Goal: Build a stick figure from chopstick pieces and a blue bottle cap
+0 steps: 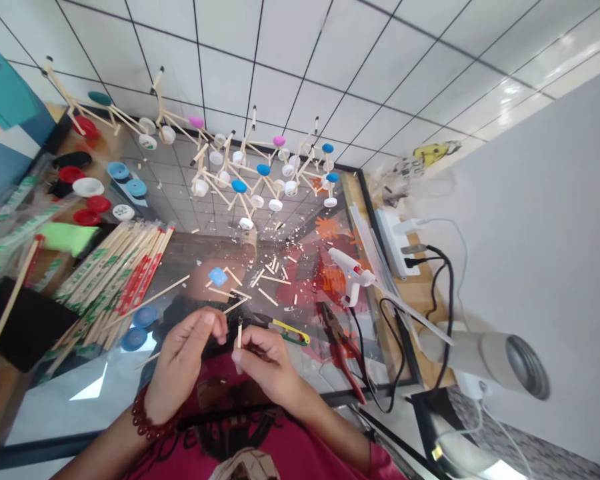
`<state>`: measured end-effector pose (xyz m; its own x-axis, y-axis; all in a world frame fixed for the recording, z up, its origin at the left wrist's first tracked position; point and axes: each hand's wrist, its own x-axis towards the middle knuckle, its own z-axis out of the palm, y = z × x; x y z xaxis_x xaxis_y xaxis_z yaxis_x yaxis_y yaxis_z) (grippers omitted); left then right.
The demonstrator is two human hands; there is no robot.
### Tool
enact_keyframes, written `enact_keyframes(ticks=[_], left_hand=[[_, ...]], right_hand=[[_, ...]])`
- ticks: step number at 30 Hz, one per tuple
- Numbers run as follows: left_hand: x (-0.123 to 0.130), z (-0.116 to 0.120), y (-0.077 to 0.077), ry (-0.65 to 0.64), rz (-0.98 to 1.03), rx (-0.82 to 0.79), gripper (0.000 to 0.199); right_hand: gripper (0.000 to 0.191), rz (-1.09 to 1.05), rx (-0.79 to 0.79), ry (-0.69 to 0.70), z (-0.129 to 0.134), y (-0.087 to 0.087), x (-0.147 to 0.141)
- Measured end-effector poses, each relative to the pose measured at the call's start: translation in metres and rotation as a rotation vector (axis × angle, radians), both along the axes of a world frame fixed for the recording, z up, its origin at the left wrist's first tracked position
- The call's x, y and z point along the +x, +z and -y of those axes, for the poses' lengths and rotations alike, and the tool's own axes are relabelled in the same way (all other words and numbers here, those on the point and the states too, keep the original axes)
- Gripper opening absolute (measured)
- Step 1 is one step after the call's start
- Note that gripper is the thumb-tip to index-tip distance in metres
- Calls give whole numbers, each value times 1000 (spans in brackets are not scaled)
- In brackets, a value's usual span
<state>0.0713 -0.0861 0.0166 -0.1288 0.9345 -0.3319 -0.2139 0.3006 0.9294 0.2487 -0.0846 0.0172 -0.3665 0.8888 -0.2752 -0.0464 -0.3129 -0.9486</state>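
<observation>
My right hand (pixel 267 363) is closed in a pinch on a short piece of wooden stick (pixel 239 335) with a dark tip, held upright above the glass table. Just to its left, my left hand (pixel 185 353) has thumb and fingers pressed together; whatever may be between them does not show. Beyond the hands lie several cut stick pieces (pixel 267 297) and a blue plastic piece (pixel 218 276). A yellow-and-green utility knife (pixel 291 332) rests just behind my right hand.
Several stick figures with bottle-cap feet (pixel 264 171) stand at the back. A white glue gun (pixel 351 269) and red-handled pliers (pixel 343 347) lie right, near a power strip (pixel 397 240). Paper-wrapped chopsticks (pixel 113 273) and bottle caps (pixel 87 187) lie left. Wood crumbs litter the middle.
</observation>
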Motion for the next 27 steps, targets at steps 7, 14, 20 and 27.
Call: enact_keyframes(ticks=[7, 14, 20, 27], left_hand=[[9, -5, 7, 2, 49, -151, 25], [14, -8, 20, 4, 188, -266, 25], [14, -7, 18, -31, 131, -187, 20], [10, 1, 3, -49, 28, -98, 21]], right_hand=[[36, -7, -5, 34, 0, 2, 2], [32, -11, 52, 9, -2, 3, 0], [31, 24, 86, 18, -2, 6, 0], [40, -94, -101, 76, -2, 2, 0]])
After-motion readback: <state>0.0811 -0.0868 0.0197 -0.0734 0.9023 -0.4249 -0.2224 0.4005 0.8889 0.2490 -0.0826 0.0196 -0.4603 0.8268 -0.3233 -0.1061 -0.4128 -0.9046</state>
